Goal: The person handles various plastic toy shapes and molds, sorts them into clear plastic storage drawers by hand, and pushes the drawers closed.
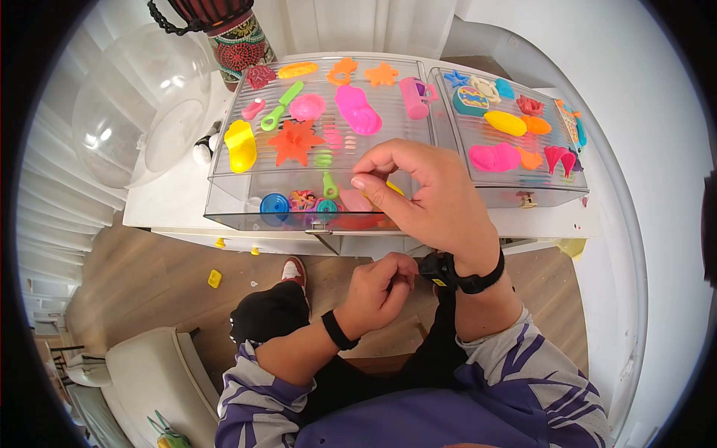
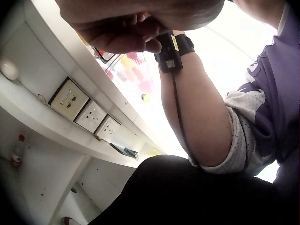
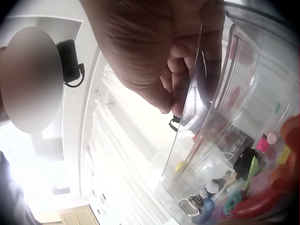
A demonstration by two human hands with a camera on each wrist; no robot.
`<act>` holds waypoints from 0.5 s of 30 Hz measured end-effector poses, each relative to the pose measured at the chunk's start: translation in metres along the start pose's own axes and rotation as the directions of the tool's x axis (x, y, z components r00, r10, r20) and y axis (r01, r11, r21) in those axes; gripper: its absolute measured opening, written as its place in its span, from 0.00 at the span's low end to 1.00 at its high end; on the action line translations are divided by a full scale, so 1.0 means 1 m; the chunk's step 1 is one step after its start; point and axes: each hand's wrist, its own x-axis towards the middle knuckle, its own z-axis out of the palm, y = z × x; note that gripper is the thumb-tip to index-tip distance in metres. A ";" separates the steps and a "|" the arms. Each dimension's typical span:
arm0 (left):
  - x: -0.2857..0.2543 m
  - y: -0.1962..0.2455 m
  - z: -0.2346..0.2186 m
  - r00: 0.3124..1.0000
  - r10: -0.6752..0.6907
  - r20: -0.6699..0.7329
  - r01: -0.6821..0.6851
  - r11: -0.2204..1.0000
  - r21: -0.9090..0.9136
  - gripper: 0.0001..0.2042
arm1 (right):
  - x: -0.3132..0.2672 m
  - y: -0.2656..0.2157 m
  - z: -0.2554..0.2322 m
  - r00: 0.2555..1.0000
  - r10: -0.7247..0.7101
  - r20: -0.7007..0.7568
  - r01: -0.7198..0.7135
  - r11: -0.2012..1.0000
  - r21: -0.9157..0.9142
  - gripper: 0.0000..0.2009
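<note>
My right hand [image 1: 429,194] hovers above the front of a large clear plastic box [image 1: 224,196], thumb and forefinger tips together with nothing showing between them. In the right wrist view its curled fingers [image 3: 180,77] overlap the box's clear wall. Nearest to it on the ribbed lid lie a pink mould [image 1: 358,110], an orange starfish-like toy [image 1: 296,142] and a green toy knife [image 1: 281,106]. Through the front show a blue round piece [image 1: 275,204] and a teal ring [image 1: 326,207]. My left hand [image 1: 379,290] hangs loosely curled before the table, holding nothing visible.
A smaller clear box [image 1: 515,196] with more toys on top stands at right. A clear dome [image 1: 142,112] and a patterned drum [image 1: 240,46] are at the back left. A yellow piece [image 1: 215,278] lies on the floor near a beige chair [image 1: 153,381].
</note>
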 end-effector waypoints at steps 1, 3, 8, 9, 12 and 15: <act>0.000 0.000 0.000 1.000 0.000 -0.002 0.000 1.000 0.000 0.11 | 0.000 0.000 0.000 1.000 0.003 0.003 -0.003 1.000 -0.001 0.06; 0.000 0.001 0.000 1.000 -0.001 0.000 0.001 1.000 0.004 0.11 | 0.000 0.000 0.000 1.000 0.000 0.004 0.000 1.000 -0.002 0.06; 0.001 0.002 0.000 1.000 0.004 0.001 -0.004 1.000 0.008 0.11 | 0.000 0.001 0.001 1.000 -0.007 0.002 0.007 1.000 -0.005 0.06; 0.001 0.001 0.000 1.000 0.000 0.000 0.000 1.000 0.007 0.12 | 0.000 0.001 0.001 1.000 -0.011 0.001 0.011 1.000 -0.011 0.06; 0.000 0.001 0.001 1.000 -0.009 0.002 0.009 1.000 0.004 0.12 | 0.000 0.001 0.001 1.000 -0.014 0.002 0.014 1.000 -0.018 0.06; 0.000 0.001 0.001 1.000 -0.015 0.001 0.015 1.000 0.005 0.11 | 0.000 0.001 0.001 1.000 -0.012 0.005 0.012 1.000 -0.016 0.06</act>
